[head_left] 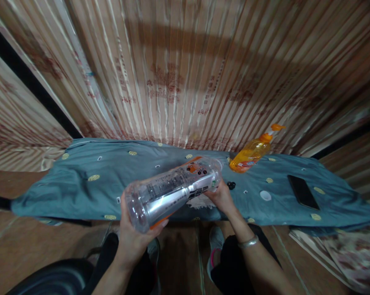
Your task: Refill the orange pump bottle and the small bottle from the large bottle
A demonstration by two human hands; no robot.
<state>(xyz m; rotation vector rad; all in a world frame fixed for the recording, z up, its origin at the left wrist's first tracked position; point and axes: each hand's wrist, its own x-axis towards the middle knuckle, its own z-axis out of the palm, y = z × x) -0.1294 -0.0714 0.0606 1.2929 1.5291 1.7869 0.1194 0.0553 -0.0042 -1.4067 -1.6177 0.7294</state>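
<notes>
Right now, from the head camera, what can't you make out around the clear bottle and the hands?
- Clear bottle: label print blurred, unreadable; whether liquid is inside is unclear.
- Its neck end: covered by the right hand, so cap on or off is unknown.
- Left hand: palm hidden behind the bottle's base.
- Small black object on the blue cloth: too small to identify.
- Orange pump bottle: label too small to read.
</notes>
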